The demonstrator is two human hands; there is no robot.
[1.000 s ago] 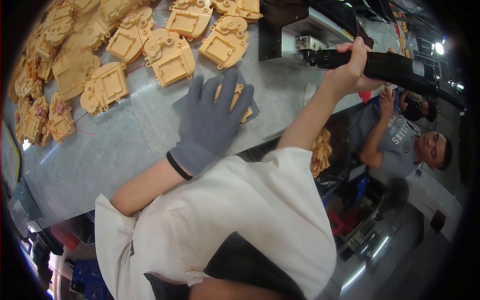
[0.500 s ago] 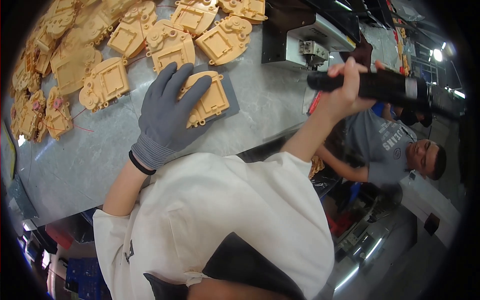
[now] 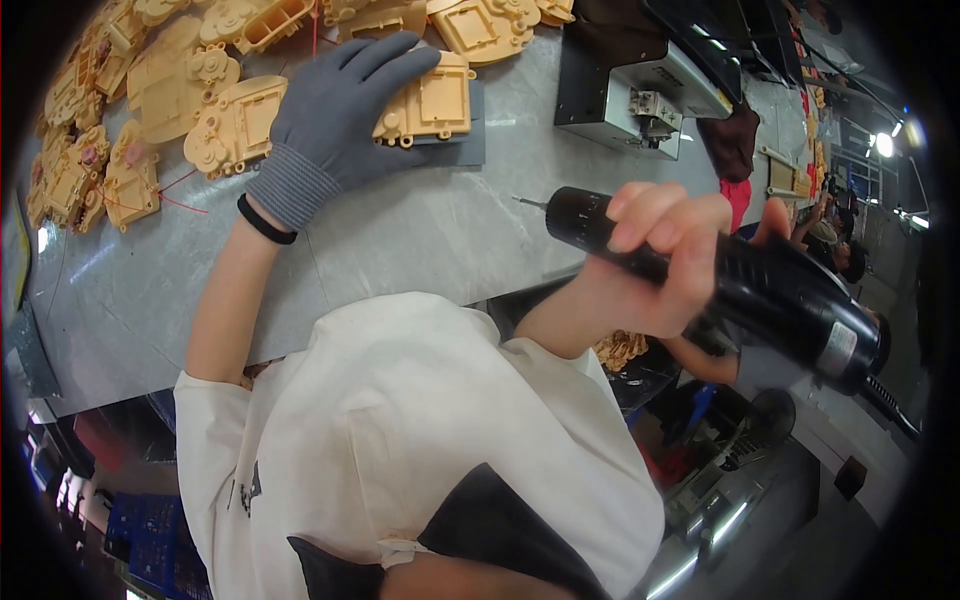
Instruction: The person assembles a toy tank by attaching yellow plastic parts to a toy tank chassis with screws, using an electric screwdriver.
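Black cylindrical plastic screwdriver [image 3: 785,295] is swinging inward, bare right hand [image 3: 665,250] wrapping it firmly; grey-gloved left hand [image 3: 335,115], half-curled, is holding yellow plastic casing [image 3: 435,95] on dark-grey flat pad [image 3: 460,153]; loosening might let it skid.

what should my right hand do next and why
Probably bring the black electric driver leftward with the right hand, toward the yellow housing. Its thin bit points left but is well apart from the housing, while the gloved left hand holds that part over the grey pad.
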